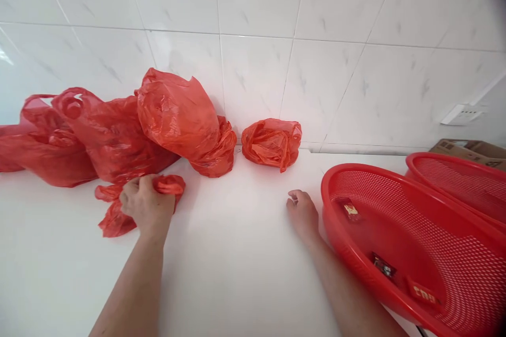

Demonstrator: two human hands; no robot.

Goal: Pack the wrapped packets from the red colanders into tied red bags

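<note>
My left hand is closed on a crumpled red plastic bag at the left of the white table. Folds of that bag stick out on both sides of my fingers. Just behind it stand filled red plastic bags, one with loop handles and one bulging and tilted. My right hand lies low over the table beside a red mesh basket, its fingers loosely bent and apart, with nothing in them. Inside the basket are a small packet, a dark packet and a red packet.
A smaller open red bag sits against the tiled wall. Another filled bag is at the far left. Behind the basket are a second red basket, a cardboard box and a wall socket.
</note>
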